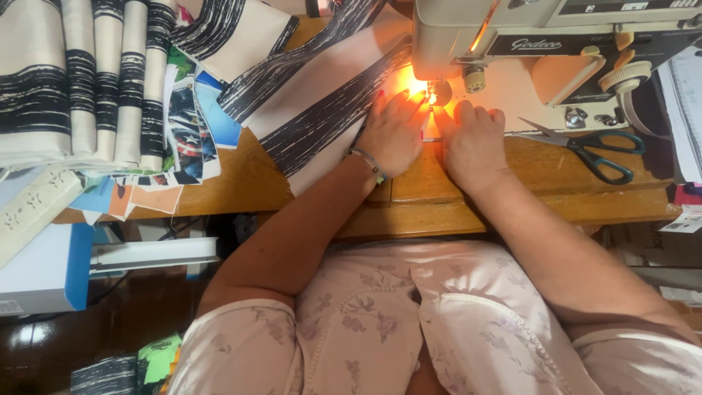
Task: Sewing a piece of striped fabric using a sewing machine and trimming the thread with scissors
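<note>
A cream fabric strip with black streaked stripes point(322, 110) lies across the wooden sewing table point(468, 205) and runs under the needle area of a beige sewing machine point(526, 44), lit by its orange lamp. My left hand point(395, 135), with a bead bracelet at the wrist, presses flat on the fabric just left of the needle. My right hand point(472, 143) rests palm down beside it, fingertips at the presser foot. Neither hand grips anything; both lie flat with fingers together on the cloth.
Black-handled scissors point(596, 150) lie on the table right of my right hand. Folded striped fabric point(80, 80) is stacked at the far left over colourful printed sheets point(194, 121). A white power strip point(33, 212) and a blue-and-white box point(47, 271) sit lower left.
</note>
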